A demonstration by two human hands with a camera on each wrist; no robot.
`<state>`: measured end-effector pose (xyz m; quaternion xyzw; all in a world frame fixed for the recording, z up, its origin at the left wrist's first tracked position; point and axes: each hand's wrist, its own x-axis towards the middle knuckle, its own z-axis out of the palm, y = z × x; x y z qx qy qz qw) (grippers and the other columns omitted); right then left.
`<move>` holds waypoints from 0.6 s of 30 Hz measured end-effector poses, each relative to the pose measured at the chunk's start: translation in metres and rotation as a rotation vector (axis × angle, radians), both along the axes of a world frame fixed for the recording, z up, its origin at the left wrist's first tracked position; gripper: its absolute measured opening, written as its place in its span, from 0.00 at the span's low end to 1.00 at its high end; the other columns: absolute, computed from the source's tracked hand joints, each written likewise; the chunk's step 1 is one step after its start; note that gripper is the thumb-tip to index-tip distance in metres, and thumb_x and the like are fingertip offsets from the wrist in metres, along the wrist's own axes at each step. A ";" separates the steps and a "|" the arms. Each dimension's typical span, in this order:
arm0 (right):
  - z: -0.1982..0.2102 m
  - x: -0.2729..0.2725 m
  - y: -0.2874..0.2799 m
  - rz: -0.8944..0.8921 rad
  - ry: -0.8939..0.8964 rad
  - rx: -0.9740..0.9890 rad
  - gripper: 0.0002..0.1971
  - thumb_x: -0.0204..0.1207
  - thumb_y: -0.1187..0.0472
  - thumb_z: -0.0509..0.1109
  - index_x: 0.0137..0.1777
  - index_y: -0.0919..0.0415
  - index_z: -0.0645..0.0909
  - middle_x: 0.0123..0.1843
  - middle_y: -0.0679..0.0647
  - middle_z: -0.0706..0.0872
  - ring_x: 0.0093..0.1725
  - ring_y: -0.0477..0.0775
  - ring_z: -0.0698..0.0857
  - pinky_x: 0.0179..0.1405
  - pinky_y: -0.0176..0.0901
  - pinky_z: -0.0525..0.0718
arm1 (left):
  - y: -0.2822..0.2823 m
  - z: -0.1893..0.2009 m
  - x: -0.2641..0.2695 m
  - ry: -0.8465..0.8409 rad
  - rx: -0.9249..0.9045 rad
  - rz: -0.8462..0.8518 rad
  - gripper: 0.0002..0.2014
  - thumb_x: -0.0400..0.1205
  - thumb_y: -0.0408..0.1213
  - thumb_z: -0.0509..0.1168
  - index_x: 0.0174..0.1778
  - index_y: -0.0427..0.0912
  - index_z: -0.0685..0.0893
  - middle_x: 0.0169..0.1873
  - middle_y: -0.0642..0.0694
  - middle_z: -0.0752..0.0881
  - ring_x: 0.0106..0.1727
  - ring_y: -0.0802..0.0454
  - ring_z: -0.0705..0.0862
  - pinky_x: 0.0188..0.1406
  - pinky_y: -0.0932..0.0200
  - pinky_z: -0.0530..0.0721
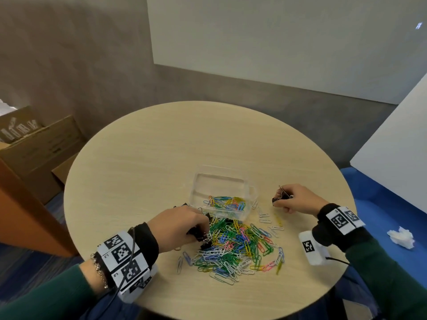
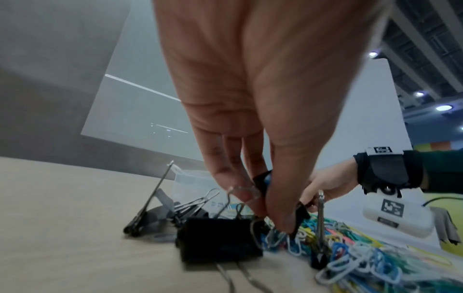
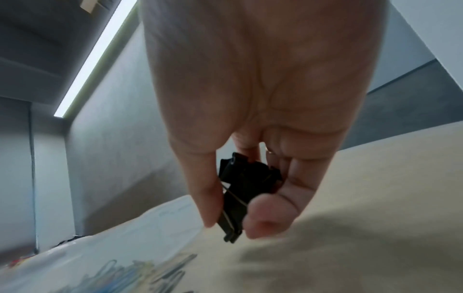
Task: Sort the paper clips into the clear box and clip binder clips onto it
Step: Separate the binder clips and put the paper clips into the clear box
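The clear box (image 1: 223,195) sits open near the middle of the round wooden table (image 1: 161,158), with a shallow layer of coloured paper clips in its near end; just in front of it, touching its near wall, spreads the loose heap of paper clips (image 1: 238,248), green, blue, yellow, pink and white, with a few strays trailing off to the right of the box; several black binder clips (image 2: 220,237) lie at the left edge of the heap, one of them with its wire handles standing up.

The left hand (image 1: 179,227) is down at that left edge, its fingers (image 2: 225,174) drawn together and pinching something black among the binder clips; exactly which clip it has is hard to make out; the right hand (image 1: 297,202) is to the right of the box, apart from it, its thumb and fingers curled round a black binder clip (image 3: 236,198) whose wire handles poke up above the knuckles.

A crumpled white tissue (image 1: 401,236) lies on the blue surface to the right of the table; cardboard boxes (image 1: 39,144) stand on the floor at the left.
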<state>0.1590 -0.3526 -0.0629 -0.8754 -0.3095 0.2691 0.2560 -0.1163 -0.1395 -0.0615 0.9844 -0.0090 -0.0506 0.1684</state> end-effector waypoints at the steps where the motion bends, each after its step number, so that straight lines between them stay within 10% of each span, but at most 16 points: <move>1: -0.002 0.002 0.002 -0.001 0.001 -0.017 0.07 0.72 0.61 0.76 0.45 0.63 0.83 0.37 0.56 0.86 0.30 0.49 0.83 0.32 0.37 0.83 | 0.001 0.000 0.000 -0.020 -0.051 0.002 0.13 0.77 0.33 0.69 0.55 0.52 0.83 0.52 0.55 0.85 0.52 0.56 0.81 0.47 0.62 0.79; 5: -0.008 0.006 0.008 0.002 -0.040 -0.100 0.12 0.72 0.55 0.77 0.49 0.59 0.79 0.46 0.57 0.86 0.36 0.52 0.84 0.37 0.42 0.85 | 0.011 0.009 -0.007 -0.110 -0.223 0.048 0.12 0.76 0.32 0.72 0.52 0.50 0.86 0.47 0.57 0.87 0.47 0.62 0.83 0.44 0.78 0.75; 14: 0.003 -0.012 0.011 -0.063 -0.297 -0.375 0.38 0.73 0.46 0.73 0.79 0.57 0.62 0.75 0.66 0.67 0.65 0.65 0.79 0.63 0.52 0.79 | 0.040 0.030 -0.040 -0.080 -0.211 0.188 0.12 0.78 0.33 0.72 0.52 0.54 0.87 0.46 0.63 0.87 0.46 0.67 0.84 0.41 0.74 0.82; 18: 0.022 -0.041 0.018 -0.075 -0.583 -0.314 0.33 0.75 0.44 0.69 0.77 0.54 0.64 0.74 0.61 0.66 0.62 0.63 0.82 0.54 0.54 0.83 | 0.050 0.024 -0.055 0.030 -0.165 0.205 0.10 0.78 0.35 0.71 0.51 0.54 0.87 0.43 0.62 0.88 0.46 0.69 0.83 0.40 0.78 0.78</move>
